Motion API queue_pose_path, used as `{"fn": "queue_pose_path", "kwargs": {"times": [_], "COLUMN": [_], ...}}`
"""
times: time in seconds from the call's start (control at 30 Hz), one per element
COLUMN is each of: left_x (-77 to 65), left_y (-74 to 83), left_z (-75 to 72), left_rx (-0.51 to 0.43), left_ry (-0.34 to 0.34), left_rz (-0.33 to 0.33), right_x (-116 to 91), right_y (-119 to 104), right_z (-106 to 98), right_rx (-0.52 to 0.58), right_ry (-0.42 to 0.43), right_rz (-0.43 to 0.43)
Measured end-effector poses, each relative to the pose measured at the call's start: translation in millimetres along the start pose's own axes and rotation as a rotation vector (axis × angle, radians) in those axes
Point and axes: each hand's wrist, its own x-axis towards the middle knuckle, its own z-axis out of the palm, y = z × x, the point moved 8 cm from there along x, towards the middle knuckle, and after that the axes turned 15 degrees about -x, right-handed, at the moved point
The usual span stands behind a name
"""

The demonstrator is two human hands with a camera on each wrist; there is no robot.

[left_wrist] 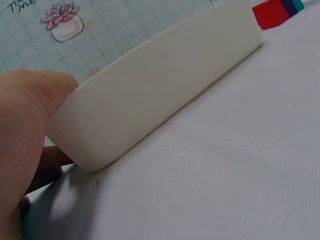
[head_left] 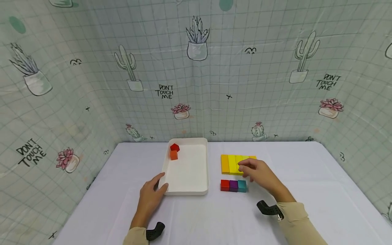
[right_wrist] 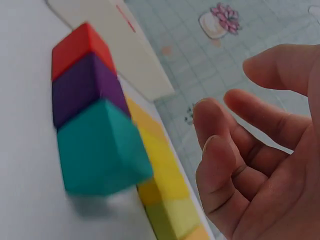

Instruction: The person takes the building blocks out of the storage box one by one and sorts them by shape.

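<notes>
At the near left corner of a white tray (head_left: 191,193), my left hand (head_left: 151,192) grips the wall. The left wrist view has its thumb (left_wrist: 52,90) over the rim and the other fingers low outside. Inside the tray, at its far left, are a red pentagonal block (head_left: 175,147) and an orange block (head_left: 174,155). My right hand (head_left: 258,172) hovers with loosely bent fingers over the right part of a row of yellow blocks (head_left: 232,165), hiding some of it; nothing is in its grasp. Nearer me stand a red cube (head_left: 225,185), a purple cube (head_left: 233,185) and a teal block (right_wrist: 100,150).
A white cloth covers the table (head_left: 196,221). Behind and on both sides hangs a fabric backdrop (head_left: 196,85) printed with a grid and potted plants. Black wrist mounts (head_left: 269,208) sit at both sleeves.
</notes>
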Motion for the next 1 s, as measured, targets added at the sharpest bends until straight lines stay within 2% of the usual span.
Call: {"fn": "queue_pose_path", "kwargs": {"times": [0.13, 0.4, 0.7, 0.9, 1.0], "left_x": [0.3, 2.0, 2.9, 2.7, 2.2], "left_y": [0.5, -1.3, -2.1, -1.6, -2.5], "left_z": [1.2, 0.7, 0.2, 0.2, 0.1], "left_rx": [-0.008, -0.004, -0.008, -0.012, -0.012], "left_ry": [0.0, 0.005, 0.009, 0.015, 0.016], "left_rz": [0.005, 0.015, 0.014, 0.007, 0.003], "right_x": [13.0, 40.8, 69.1, 83.8, 90.2], "right_y": [-15.1, -46.1, -71.7, -87.4, -92.7], "right_z": [9.3, 28.7, 47.1, 58.1, 65.4], "right_rx": [0.058, 0.132, 0.164, 0.188, 0.209], "right_ry": [-0.036, -0.108, -0.148, -0.157, -0.162], "right_rz": [-0.036, -0.046, -0.034, -0.07, -0.062]}}
